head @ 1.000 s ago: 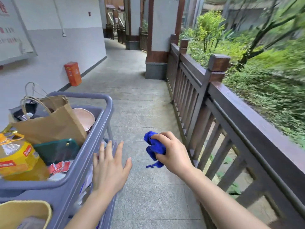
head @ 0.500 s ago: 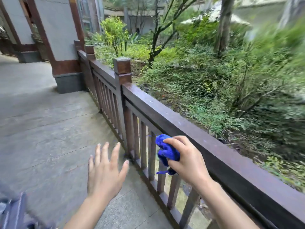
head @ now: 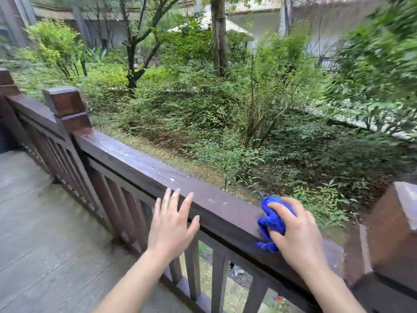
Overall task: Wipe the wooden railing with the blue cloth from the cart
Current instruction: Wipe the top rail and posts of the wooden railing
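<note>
The dark brown wooden railing (head: pixel 140 162) runs from the upper left down to the lower right, with small pale specks on its top. My right hand (head: pixel 297 233) is closed on the bunched blue cloth (head: pixel 272 219) and presses it onto the rail's top near the right post. My left hand (head: pixel 171 220) hovers in front of the rail with its fingers spread and holds nothing; whether it touches the wood I cannot tell. The cart is out of view.
A square post (head: pixel 65 105) stands at the left and another post (head: pixel 392 233) rises close by on the right. Vertical balusters (head: pixel 126 199) fill the space under the rail. Stone paving (head: pixel 45 222) lies at the lower left. Dense shrubs (head: pixel 225 114) grow beyond the railing.
My view has swung right from the cart and walkway to face the railing. My right hand carried the cloth up onto the rail's top. My left hand stayed open and rose to the rail.
</note>
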`<state>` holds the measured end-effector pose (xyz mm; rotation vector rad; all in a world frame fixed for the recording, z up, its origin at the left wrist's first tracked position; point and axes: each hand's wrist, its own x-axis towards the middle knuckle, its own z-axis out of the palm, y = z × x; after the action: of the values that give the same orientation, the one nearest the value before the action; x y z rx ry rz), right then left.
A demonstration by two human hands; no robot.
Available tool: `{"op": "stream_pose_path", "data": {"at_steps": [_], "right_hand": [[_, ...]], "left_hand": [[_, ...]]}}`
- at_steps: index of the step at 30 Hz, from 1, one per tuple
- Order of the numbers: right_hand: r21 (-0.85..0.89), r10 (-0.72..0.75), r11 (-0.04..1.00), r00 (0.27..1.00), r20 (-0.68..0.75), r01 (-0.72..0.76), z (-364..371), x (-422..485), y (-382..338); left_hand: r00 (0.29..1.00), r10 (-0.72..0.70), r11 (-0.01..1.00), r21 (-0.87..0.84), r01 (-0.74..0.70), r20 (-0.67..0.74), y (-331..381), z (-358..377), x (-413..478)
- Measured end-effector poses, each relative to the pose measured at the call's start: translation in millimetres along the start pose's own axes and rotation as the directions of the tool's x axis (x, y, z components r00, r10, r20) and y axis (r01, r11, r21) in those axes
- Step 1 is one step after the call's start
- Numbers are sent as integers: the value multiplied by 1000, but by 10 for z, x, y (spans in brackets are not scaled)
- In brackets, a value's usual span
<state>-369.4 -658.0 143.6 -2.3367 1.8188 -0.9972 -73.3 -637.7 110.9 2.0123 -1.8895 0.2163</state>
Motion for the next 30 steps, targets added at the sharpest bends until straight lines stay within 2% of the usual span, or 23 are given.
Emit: {"op": "stream_pose_path", "data": {"at_steps": [3, 7, 11, 13, 15, 16, 20, 21, 24, 26, 28, 30], "right_hand": [[-110, 49, 993, 998, 40, -44, 176, -70, 159], [-203, 42, 979, 999, 26, -36, 369, -63, 200], [-129, 153, 980, 988, -6, -152, 578, 131, 57], [-140, 39, 990, 998, 44, -33, 750, 79, -195], [-130, -94, 985, 987, 129, 111, 885, -16, -360], [-130, -101, 984, 985, 138, 119, 902, 4, -353], [-110, 105, 989, 992, 65, -98, 913, 344, -313], [-100, 101, 991, 991, 84, -93, 928, 372, -399], [-55, -57, 996, 986, 157, 66, 955, 270, -681], [-32, -112, 992, 974, 198, 120, 927, 227, -742], [-40, -89, 994, 980, 180, 98, 958, 353, -741], [-35, 4, 999, 991, 137, 1, 1065, 535, -787]], "left_hand": [[997, 54, 998, 8, -54, 56, -84, 197, 322], [980, 167, 986, -28, -165, 107, -175, 389, 694], [936, 340, 938, -95, -332, 94, -160, 557, 983], [923, 382, 918, -131, -374, 49, -160, 634, 1033], [914, 405, 900, -167, -403, -22, -199, 721, 1040], [910, 410, 893, -174, -414, -59, -225, 769, 1047], [902, 399, 887, -181, -425, -162, -243, 889, 1071], [897, 403, 881, -187, -434, -180, -241, 900, 1064], [881, 416, 868, -191, -459, -225, -248, 921, 1068], [878, 414, 867, -189, -461, -239, -260, 937, 1076], [876, 416, 867, -185, -463, -243, -256, 949, 1074], [879, 422, 865, -192, -464, -222, -261, 930, 1073]]}}
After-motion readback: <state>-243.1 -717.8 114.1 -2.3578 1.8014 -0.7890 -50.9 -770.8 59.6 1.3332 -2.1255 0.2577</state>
